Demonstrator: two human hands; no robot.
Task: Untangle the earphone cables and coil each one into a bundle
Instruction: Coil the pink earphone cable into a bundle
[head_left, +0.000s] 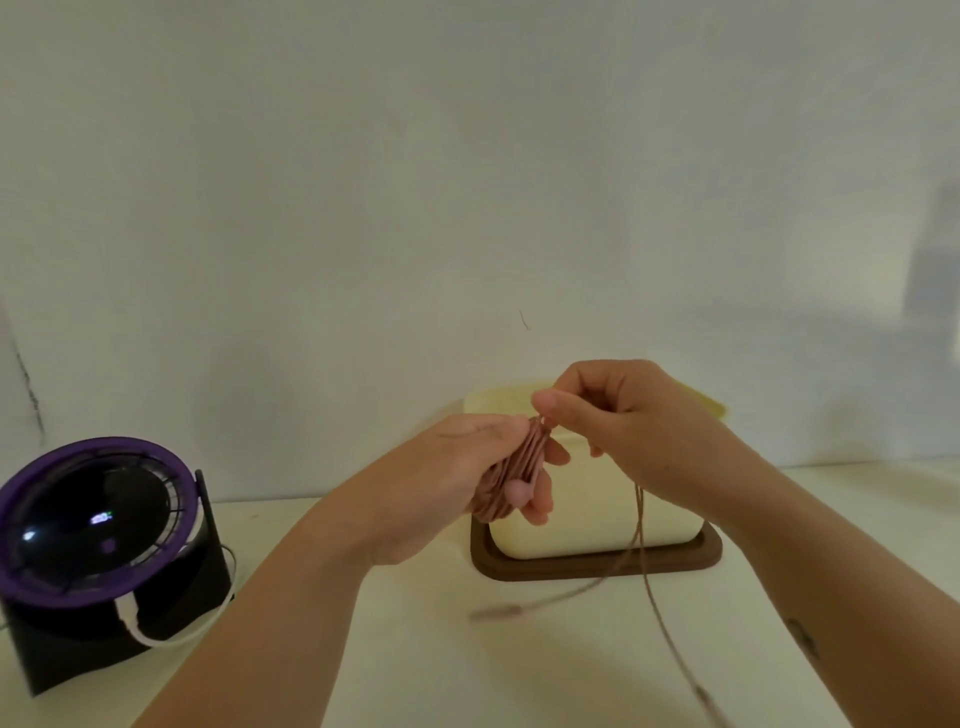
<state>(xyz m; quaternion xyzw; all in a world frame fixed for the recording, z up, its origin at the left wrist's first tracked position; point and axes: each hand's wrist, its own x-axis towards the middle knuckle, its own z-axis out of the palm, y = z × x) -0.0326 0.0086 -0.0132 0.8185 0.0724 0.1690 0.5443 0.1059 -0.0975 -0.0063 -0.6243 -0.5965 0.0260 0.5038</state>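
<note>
A pink-brown earphone cable is partly wound into a coil (511, 467) around the fingers of my left hand (467, 478), which is closed on it. My right hand (618, 421) pinches the cable just above the coil, thumb and fingers together. From that hand the loose cable (641, 525) hangs down in two strands. One strand ends in a blurred plug (496, 613) over the table. The other runs off toward the lower right edge. Both hands are raised above the table, in front of a cream box.
A cream box (587, 519) stands on a brown tray-like base (597, 567) behind my hands. At the left sits a black device with a purple ring and dark dome (98, 525), with a white cable (156, 636) plugged in. A white wall is close behind.
</note>
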